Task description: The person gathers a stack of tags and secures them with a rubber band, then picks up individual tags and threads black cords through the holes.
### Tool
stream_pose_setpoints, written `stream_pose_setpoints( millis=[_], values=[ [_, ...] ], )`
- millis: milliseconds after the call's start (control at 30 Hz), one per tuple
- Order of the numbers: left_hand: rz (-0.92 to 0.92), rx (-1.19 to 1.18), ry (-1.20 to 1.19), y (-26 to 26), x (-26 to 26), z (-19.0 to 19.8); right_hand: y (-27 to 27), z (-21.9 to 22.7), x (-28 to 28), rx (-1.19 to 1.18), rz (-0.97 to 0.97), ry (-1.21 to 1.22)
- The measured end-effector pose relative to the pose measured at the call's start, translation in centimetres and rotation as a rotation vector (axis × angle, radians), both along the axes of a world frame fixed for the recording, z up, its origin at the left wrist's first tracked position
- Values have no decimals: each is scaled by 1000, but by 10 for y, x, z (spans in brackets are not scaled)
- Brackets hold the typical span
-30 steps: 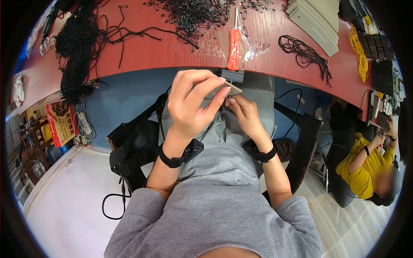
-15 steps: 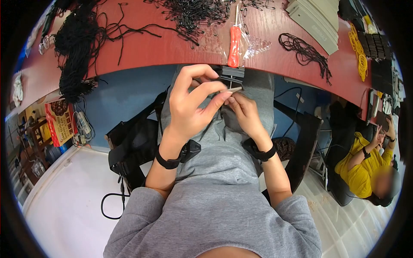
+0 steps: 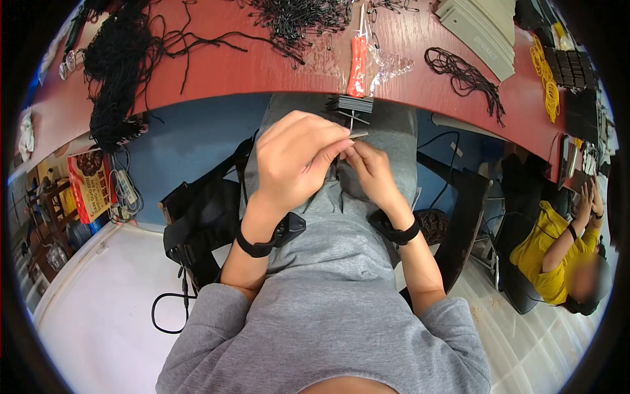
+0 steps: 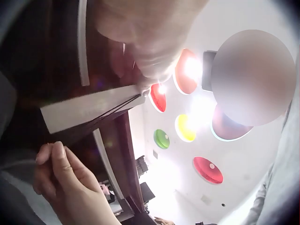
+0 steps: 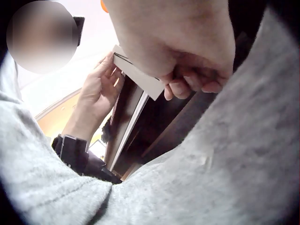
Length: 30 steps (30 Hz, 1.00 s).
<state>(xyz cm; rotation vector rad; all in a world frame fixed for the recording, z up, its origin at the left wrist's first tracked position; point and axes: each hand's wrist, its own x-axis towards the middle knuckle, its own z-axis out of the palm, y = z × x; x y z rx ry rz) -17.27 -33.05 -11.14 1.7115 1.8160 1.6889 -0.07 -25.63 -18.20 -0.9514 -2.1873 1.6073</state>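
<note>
My left hand (image 3: 295,157) pinches a small grey card (image 3: 357,135) over my lap, just below the table edge; the head view shows the card edge-on. A thin black string (image 4: 112,110) runs across the card (image 4: 89,110) toward my right hand (image 4: 65,183). My right hand (image 3: 369,167) sits close beside the left, fingers curled, pinching the string at the card's lower corner (image 5: 140,77). In the right wrist view the right hand (image 5: 178,42) fills the top and the left hand (image 5: 98,93) holds the card's far end.
The red table (image 3: 223,75) carries a black cord bundle (image 3: 118,72), a pile of black pins (image 3: 295,20), an orange tool in a clear bag (image 3: 356,65), a loose string bunch (image 3: 466,79), stacked grey cards (image 3: 479,33) and yellow bands (image 3: 548,79). A black stack (image 3: 351,104) sits at the edge. A person in yellow (image 3: 558,256) sits right.
The left hand has dropped slightly and curled its fingers closer over the card, which has turned from flat to edge-on. The right hand has stayed against it.
</note>
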Motion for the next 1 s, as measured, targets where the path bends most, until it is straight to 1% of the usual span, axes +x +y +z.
stream_pose_setpoints(
  millis=[33,67,100,133,167,200,233,267,333,400,467,500,533,600,633,667,733,767,800,867,933,1000],
  values=[
    [0,1,-2,-2,0,3,0,0,0,-19,6,-9],
    [14,7,173,-4,1,9,0,3,1,-19,6,-12],
    [28,14,348,-6,1,13,0,8,2,-19,54,-10],
    [27,15,347,-8,1,13,1,13,2,-19,102,-8],
    [-44,-71,363,-11,2,12,1,20,4,-20,102,-10],
    [-116,-156,380,-15,2,10,2,29,6,-32,216,-30],
    [-139,-281,365,-21,3,5,2,38,7,-43,331,-49],
    [-138,-280,365,-25,3,4,0,49,7,-43,332,-50],
    [-233,-456,247,-33,6,4,-6,71,11,-163,391,-21],
    [-260,-459,210,-32,5,15,-6,80,11,-122,382,23],
    [-349,-460,29,-31,3,21,1,96,9,-52,337,19],
    [-347,-459,31,-31,2,20,9,104,5,-36,346,-26],
    [-378,-443,-9,-31,1,18,12,102,2,-35,347,-25],
    [-409,-427,-48,-30,-1,12,16,99,-6,183,241,26],
    [-424,-438,-81,-30,-1,9,16,97,-7,161,166,18],
    [-439,-449,-115,-31,0,7,14,93,-12,160,168,17],
    [-461,-454,-161,-32,-3,8,9,85,-21,-198,-209,283],
    [-483,-459,-205,-33,-4,8,10,93,-23,-318,-206,291],
    [-482,-461,-208,-33,-4,7,10,93,-24,-320,-205,289],
    [-491,-457,-295,-32,-5,5,8,93,-28,-466,-193,294],
    [-494,-444,-338,-33,-6,3,9,93,-26,-470,-189,258],
    [-493,-432,-381,-34,-8,3,8,92,-24,-538,-159,321]
  ],
)
